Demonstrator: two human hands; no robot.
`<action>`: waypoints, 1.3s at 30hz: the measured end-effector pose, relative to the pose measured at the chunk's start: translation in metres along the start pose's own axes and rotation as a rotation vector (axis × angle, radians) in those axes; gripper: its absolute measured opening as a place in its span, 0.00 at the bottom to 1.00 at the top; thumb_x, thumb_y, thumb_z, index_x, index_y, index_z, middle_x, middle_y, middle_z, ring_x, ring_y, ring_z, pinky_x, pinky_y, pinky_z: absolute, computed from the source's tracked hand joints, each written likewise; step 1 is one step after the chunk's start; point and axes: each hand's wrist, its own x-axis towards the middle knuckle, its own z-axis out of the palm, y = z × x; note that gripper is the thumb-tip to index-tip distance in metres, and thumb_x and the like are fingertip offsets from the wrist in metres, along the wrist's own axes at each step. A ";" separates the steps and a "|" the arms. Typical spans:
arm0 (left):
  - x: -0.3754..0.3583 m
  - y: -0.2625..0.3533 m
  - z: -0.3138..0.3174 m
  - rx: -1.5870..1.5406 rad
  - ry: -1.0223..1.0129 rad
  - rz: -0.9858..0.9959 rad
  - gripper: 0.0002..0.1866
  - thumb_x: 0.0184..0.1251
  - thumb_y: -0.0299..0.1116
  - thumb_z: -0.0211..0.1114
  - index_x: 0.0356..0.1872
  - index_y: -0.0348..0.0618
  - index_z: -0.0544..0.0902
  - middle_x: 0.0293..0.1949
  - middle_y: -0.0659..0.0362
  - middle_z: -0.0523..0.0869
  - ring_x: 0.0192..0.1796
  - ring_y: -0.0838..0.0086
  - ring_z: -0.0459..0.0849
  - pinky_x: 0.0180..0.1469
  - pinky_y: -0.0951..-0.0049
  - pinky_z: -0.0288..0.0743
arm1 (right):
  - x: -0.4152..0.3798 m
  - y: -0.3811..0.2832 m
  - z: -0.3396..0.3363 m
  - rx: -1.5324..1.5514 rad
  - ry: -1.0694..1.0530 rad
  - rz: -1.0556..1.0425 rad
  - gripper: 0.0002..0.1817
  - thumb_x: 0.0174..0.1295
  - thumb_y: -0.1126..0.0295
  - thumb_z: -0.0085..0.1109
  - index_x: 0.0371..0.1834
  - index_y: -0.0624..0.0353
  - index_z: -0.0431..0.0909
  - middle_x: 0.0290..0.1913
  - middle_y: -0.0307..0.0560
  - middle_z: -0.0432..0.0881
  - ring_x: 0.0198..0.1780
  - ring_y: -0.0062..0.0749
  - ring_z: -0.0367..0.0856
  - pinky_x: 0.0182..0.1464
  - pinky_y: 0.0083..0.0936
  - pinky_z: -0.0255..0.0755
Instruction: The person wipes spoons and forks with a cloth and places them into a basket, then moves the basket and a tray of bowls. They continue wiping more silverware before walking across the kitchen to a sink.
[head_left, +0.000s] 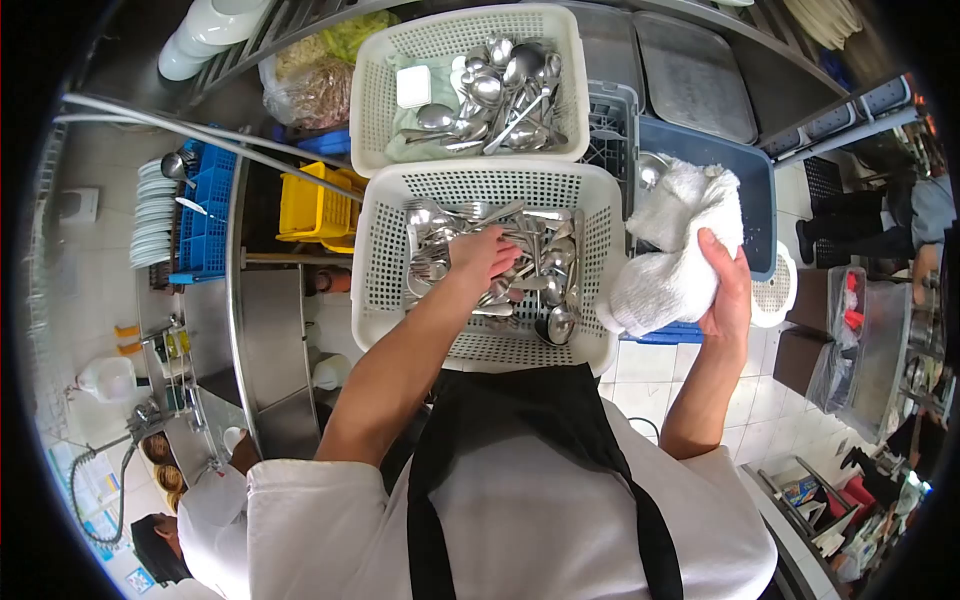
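Observation:
My left hand (487, 254) reaches into the near white perforated basket (375, 300), its fingers down among forks and spoons (555, 268); what the fingertips grip, if anything, is too small to make out. On the right, my right hand (727, 285) is closed on a bunched white cloth (665, 285), held beside the basket's right rim. The head of a spoon (652, 168) shows at the cloth's upper left edge. Behind the near basket stands a second white basket (365, 110) with many spoons (486, 88) and a small white container (413, 87).
A grey-blue tub (762, 200) lies behind the cloth, with a metal tray (695, 75) further back. Yellow baskets (315, 205), blue racks (205, 210) and stacked plates (153, 215) are on the left. A co-worker (160, 545) is at lower left; other people (860, 220) stand at the right.

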 end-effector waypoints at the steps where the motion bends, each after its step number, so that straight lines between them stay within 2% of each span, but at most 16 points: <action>1: -0.003 0.000 0.002 0.130 0.003 -0.021 0.17 0.74 0.34 0.56 0.57 0.33 0.76 0.50 0.47 0.84 0.48 0.59 0.88 0.47 0.67 0.85 | 0.002 0.002 -0.005 0.005 -0.005 0.007 0.24 0.61 0.69 0.66 0.58 0.69 0.73 0.48 0.51 0.83 0.43 0.33 0.86 0.45 0.30 0.82; 5: -0.015 -0.008 0.017 0.117 0.034 -0.109 0.17 0.73 0.36 0.58 0.56 0.38 0.78 0.52 0.48 0.82 0.50 0.60 0.87 0.48 0.65 0.84 | 0.006 0.007 -0.009 0.049 -0.028 0.095 0.24 0.61 0.70 0.66 0.58 0.69 0.73 0.49 0.51 0.83 0.45 0.33 0.86 0.48 0.30 0.81; 7: -0.014 -0.012 0.022 0.017 0.088 -0.119 0.14 0.68 0.34 0.64 0.49 0.38 0.81 0.43 0.50 0.85 0.39 0.64 0.88 0.42 0.63 0.83 | 0.009 0.013 -0.008 0.026 -0.025 0.104 0.23 0.61 0.70 0.67 0.58 0.68 0.73 0.48 0.50 0.84 0.45 0.32 0.85 0.47 0.29 0.81; 9: -0.015 -0.004 0.032 0.045 0.147 -0.100 0.14 0.66 0.35 0.65 0.48 0.38 0.82 0.40 0.51 0.84 0.39 0.64 0.87 0.39 0.62 0.83 | 0.020 0.026 -0.010 0.018 -0.070 0.113 0.21 0.62 0.71 0.65 0.57 0.66 0.74 0.48 0.48 0.84 0.46 0.31 0.85 0.47 0.28 0.80; 11: -0.015 0.005 0.045 0.208 0.299 -0.086 0.14 0.65 0.36 0.67 0.46 0.39 0.82 0.39 0.51 0.84 0.38 0.64 0.87 0.37 0.62 0.83 | 0.030 0.036 -0.002 -0.514 -0.028 -0.196 0.19 0.63 0.72 0.63 0.56 0.64 0.74 0.47 0.47 0.85 0.46 0.33 0.85 0.49 0.29 0.77; 13: -0.007 0.011 0.052 0.226 0.333 -0.069 0.16 0.61 0.35 0.70 0.46 0.35 0.81 0.39 0.51 0.85 0.34 0.66 0.86 0.32 0.64 0.82 | 0.037 0.032 0.012 -0.914 -0.037 -0.256 0.23 0.60 0.72 0.64 0.58 0.64 0.72 0.48 0.60 0.83 0.50 0.53 0.83 0.54 0.36 0.75; 15: 0.000 0.016 0.065 -0.129 0.345 0.006 0.19 0.58 0.32 0.71 0.46 0.30 0.78 0.39 0.50 0.85 0.31 0.66 0.85 0.30 0.65 0.80 | 0.050 0.054 0.004 -1.275 -0.139 -0.440 0.27 0.57 0.72 0.65 0.60 0.63 0.70 0.52 0.65 0.78 0.51 0.61 0.80 0.53 0.43 0.75; 17: 0.051 0.004 0.055 -0.236 0.316 0.015 0.21 0.56 0.29 0.72 0.47 0.26 0.77 0.39 0.49 0.85 0.30 0.65 0.85 0.30 0.64 0.81 | 0.049 0.063 0.002 -1.316 -0.224 -0.435 0.30 0.55 0.72 0.65 0.62 0.62 0.69 0.54 0.64 0.75 0.50 0.63 0.79 0.51 0.49 0.75; 19: 0.064 0.002 0.065 -0.296 0.522 0.043 0.12 0.63 0.35 0.66 0.43 0.39 0.81 0.37 0.53 0.85 0.31 0.64 0.85 0.41 0.59 0.79 | 0.047 0.064 0.001 -1.310 -0.285 -0.375 0.30 0.54 0.73 0.66 0.62 0.61 0.69 0.54 0.63 0.75 0.50 0.64 0.79 0.51 0.49 0.75; 21: 0.076 0.001 0.059 -0.217 0.623 -0.032 0.14 0.63 0.34 0.66 0.42 0.33 0.82 0.41 0.53 0.86 0.36 0.66 0.86 0.43 0.62 0.80 | 0.046 0.064 0.002 -1.322 -0.294 -0.388 0.30 0.53 0.74 0.66 0.62 0.60 0.69 0.52 0.62 0.75 0.49 0.63 0.79 0.50 0.49 0.75; 24: 0.096 -0.006 0.048 0.493 0.531 0.109 0.17 0.63 0.34 0.66 0.45 0.30 0.81 0.45 0.54 0.87 0.41 0.68 0.86 0.45 0.67 0.80 | 0.047 0.058 0.006 -1.365 -0.303 -0.307 0.30 0.53 0.74 0.66 0.62 0.59 0.69 0.52 0.62 0.75 0.49 0.63 0.79 0.50 0.50 0.74; 26: 0.038 0.021 0.069 -0.289 0.710 -0.147 0.29 0.50 0.35 0.74 0.53 0.32 0.76 0.50 0.50 0.85 0.45 0.62 0.87 0.42 0.67 0.82 | 0.046 0.063 0.002 -1.307 -0.315 -0.359 0.29 0.54 0.74 0.65 0.62 0.59 0.69 0.52 0.62 0.75 0.49 0.64 0.79 0.49 0.50 0.74; 31: 0.072 0.003 0.040 -0.332 0.537 -0.075 0.22 0.55 0.38 0.68 0.48 0.33 0.78 0.47 0.52 0.85 0.42 0.61 0.86 0.43 0.63 0.81 | 0.045 0.064 -0.003 -1.262 -0.316 -0.400 0.29 0.54 0.74 0.65 0.61 0.60 0.69 0.52 0.63 0.76 0.49 0.64 0.79 0.49 0.49 0.74; 33: 0.081 0.000 0.027 -0.737 0.163 -0.030 0.16 0.66 0.36 0.53 0.47 0.37 0.79 0.48 0.51 0.84 0.48 0.61 0.84 0.52 0.56 0.77 | 0.045 0.064 -0.004 -1.248 -0.309 -0.426 0.29 0.55 0.74 0.65 0.61 0.60 0.69 0.53 0.63 0.76 0.50 0.64 0.79 0.50 0.49 0.74; 37: 0.045 -0.003 0.006 -0.673 -0.073 0.070 0.12 0.63 0.33 0.52 0.41 0.36 0.78 0.41 0.54 0.83 0.44 0.57 0.83 0.51 0.51 0.78 | 0.043 0.066 -0.005 -1.219 -0.293 -0.396 0.29 0.55 0.73 0.65 0.61 0.61 0.70 0.54 0.63 0.76 0.51 0.63 0.78 0.53 0.47 0.74; 39: 0.042 -0.011 -0.007 -0.668 -0.113 0.074 0.10 0.62 0.31 0.55 0.39 0.37 0.79 0.38 0.58 0.83 0.42 0.62 0.83 0.50 0.57 0.79 | 0.046 0.069 -0.004 -1.206 -0.282 -0.404 0.29 0.55 0.73 0.65 0.61 0.61 0.70 0.54 0.63 0.76 0.52 0.63 0.79 0.54 0.46 0.73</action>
